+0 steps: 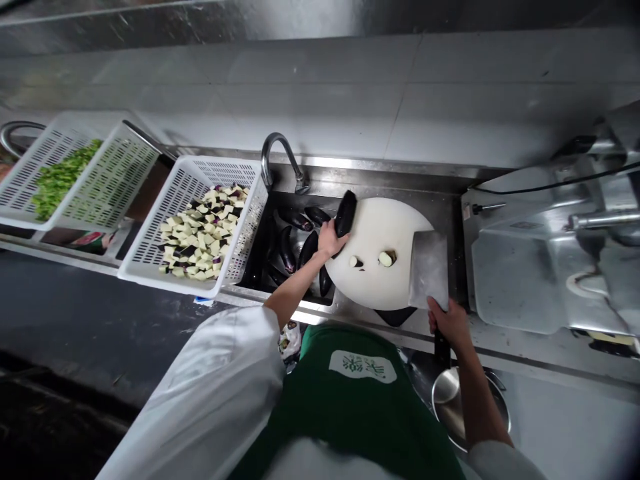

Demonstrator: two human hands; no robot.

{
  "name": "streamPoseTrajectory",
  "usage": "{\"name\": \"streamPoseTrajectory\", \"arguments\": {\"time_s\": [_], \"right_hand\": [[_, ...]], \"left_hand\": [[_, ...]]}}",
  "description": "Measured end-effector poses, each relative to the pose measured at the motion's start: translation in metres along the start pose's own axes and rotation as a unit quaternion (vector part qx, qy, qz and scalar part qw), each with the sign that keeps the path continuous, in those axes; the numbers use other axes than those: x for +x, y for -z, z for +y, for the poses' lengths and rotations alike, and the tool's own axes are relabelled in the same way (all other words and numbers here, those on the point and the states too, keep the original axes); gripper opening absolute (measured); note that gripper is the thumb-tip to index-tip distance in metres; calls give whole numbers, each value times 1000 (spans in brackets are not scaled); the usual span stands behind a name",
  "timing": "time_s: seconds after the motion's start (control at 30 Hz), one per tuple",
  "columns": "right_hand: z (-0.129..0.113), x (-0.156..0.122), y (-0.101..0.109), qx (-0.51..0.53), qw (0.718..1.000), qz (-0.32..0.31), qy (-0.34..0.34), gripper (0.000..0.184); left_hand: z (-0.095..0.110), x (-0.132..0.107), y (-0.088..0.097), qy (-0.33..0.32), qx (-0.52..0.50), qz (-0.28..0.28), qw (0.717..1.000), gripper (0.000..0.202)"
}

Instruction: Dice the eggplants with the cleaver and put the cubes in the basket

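Observation:
My left hand [330,239] is closed round a dark purple eggplant [345,212] and holds it over the left edge of a round white cutting board [373,283]. My right hand [449,321] grips the handle of a broad cleaver [429,270], whose blade lies flat on the board's right side. Two small cut eggplant ends [385,258] lie in the middle of the board. More whole eggplants [290,243] sit in the steel sink [280,200] to the left of the board.
A white perforated basket [150,250] of diced eggplant rests left of the sink; two more baskets [107,193], one with chopped greens, stand farther left. A tap [280,153] arches over the sink. A steel machine [545,267] stands at the right. A metal bowl [450,400] sits below the counter edge.

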State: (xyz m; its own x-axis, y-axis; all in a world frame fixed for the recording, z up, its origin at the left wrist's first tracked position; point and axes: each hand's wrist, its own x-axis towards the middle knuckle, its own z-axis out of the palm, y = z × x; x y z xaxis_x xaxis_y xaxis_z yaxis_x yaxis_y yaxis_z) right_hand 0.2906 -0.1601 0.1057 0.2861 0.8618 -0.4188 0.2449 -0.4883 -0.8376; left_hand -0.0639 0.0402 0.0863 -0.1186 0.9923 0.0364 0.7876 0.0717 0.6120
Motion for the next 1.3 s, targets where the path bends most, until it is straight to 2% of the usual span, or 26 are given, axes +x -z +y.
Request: {"name": "streamPoseTrajectory", "arguments": {"time_s": [0.07, 0.13, 0.2, 0.27, 0.33, 0.4, 0.5, 0.6, 0.7, 0.8, 0.9, 1.03, 1.13, 1.23, 1.3], "right_hand": [[21, -2, 11, 24, 999, 0, -34, 65], [41, -3, 17, 37, 998, -12, -46, 65], [59, -2, 21, 45, 997, -26, -50, 65], [74, 3, 23, 48, 996, -39, -58, 64], [82, 10, 23, 30, 997, -36, -67, 62], [84, 21, 23, -19, 997, -25, -71, 58], [78, 37, 22, -82, 995, -32, -48, 51], [68, 51, 17, -104, 992, -78, -5, 49], [56, 59, 8, -115, 984, -136, 19, 49], [45, 58, -4, -115, 978, -173, 8, 50], [38, 48, -23, -117, 969, -216, 2, 49], [36, 28, -59, -133, 957, -256, 7, 47], [36, 13, -84, -142, 950, -276, 29, 43], [34, 1, -102, -166, 939, -298, 46, 39], [30, -5, -112, -187, 928, -318, 52, 36]], "left_hand": [[26, 16, -17, -57, 67, -54, 995, 70], [53, 17, -33, -135, 122, -66, 981, 68], [74, 4, -48, -256, 150, -76, 952, 61], [84, -19, -64, -384, 150, -131, 901, 53], [83, -44, -78, -446, 148, -187, 863, 49], [70, -66, -84, -430, 153, -191, 869, 44], [43, -89, -80, -388, 135, -162, 897, 35], [17, -107, -69, -382, 77, -146, 909, 32], [-1, -126, -63, -323, 34, -84, 942, 30], [-6, -140, -66, -219, 8, 14, 976, 35], [2, -144, -73, -145, -21, 78, 986, 36], [15, -143, -81, -119, -38, 85, 988, 31], [16, -147, -83, -108, -35, 91, 989, 31], [6, -159, -82, -70, -29, 126, 989, 28], [-8, -173, -76, -28, -23, 153, 988, 25]]}}
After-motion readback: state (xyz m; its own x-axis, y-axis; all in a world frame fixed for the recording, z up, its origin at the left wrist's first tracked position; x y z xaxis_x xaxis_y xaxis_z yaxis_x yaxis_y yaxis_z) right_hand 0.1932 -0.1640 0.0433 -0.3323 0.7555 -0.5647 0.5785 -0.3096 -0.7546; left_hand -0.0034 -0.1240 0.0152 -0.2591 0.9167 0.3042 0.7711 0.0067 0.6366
